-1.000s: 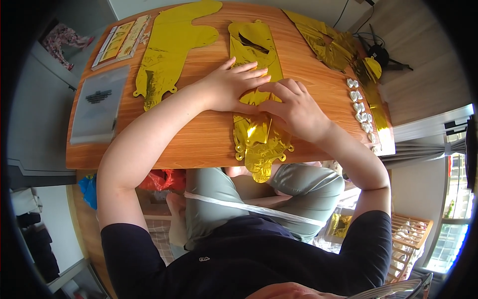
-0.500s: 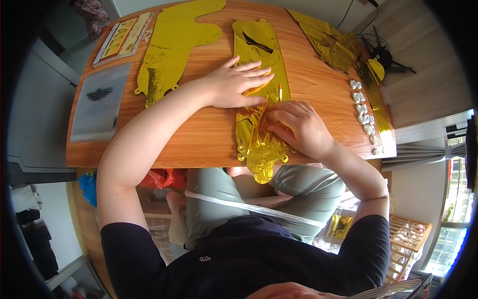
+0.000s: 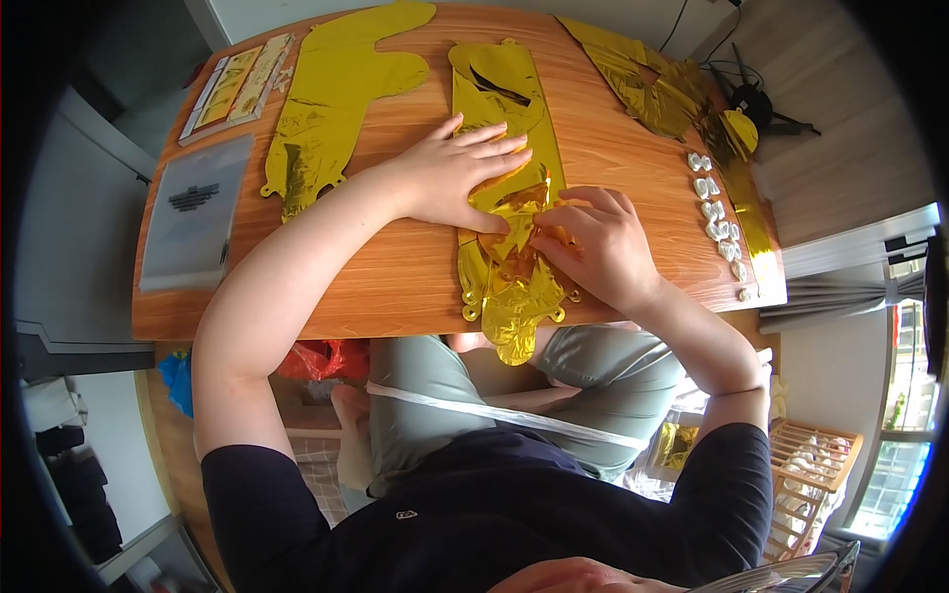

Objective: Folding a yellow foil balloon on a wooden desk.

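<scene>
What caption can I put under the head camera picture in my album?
Left hand spread flat on shiny gold foil, right hand at its crinkled part, on a wooden table.

Left hand point(image 3: 445, 178) flat, fingers point(image 3: 494, 148) spread — right hand point(image 3: 603, 247) curled, both elbows point(image 3: 235, 361) bent
</scene>
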Demonstrator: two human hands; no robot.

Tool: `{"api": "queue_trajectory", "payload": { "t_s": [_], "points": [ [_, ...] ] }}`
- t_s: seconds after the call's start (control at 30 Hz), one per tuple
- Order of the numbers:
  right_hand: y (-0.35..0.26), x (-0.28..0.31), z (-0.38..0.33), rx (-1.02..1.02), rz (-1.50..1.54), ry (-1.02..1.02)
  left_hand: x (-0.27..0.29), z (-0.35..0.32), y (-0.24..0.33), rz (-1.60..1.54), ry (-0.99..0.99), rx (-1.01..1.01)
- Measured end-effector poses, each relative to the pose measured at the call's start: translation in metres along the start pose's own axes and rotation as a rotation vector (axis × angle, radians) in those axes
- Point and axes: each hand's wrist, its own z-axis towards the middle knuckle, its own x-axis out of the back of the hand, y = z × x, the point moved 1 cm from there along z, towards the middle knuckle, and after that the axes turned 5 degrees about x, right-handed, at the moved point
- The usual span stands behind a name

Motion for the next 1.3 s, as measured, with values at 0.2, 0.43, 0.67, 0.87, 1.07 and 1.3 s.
{"api": "queue_trajectory", "payload": {
  "t_s": [0.2, 0.43, 0.67, 0.87, 1.07, 1.3],
  "points": [
    [0.005, 0.000, 0.001, -0.214, 0.012, -0.028, 0.000, 0.000, 0.000, -0.007, 0.000, -0.001],
    [0.002, 0.014, 0.012, -0.281, 0.077, -0.191, 0.002, -0.001, 0.001, -0.011, -0.007, 0.004],
    [-0.006, 0.012, 0.014, -0.192, 0.032, -0.320, 0.002, -0.003, 0.001, -0.005, -0.007, 0.011],
    [-0.008, 0.023, 0.016, -0.267, 0.194, -0.418, 0.000, 0.002, 0.001, 0.011, 0.000, 0.000],
    [0.036, 0.027, -0.003, -0.168, 0.448, -0.220, -0.003, -0.003, -0.003, 0.032, 0.032, -0.019],
    [0.044, 0.012, -0.023, 0.085, 0.275, -0.168, -0.004, -0.002, -0.002, 0.061, 0.014, -0.043]
  ]
}}
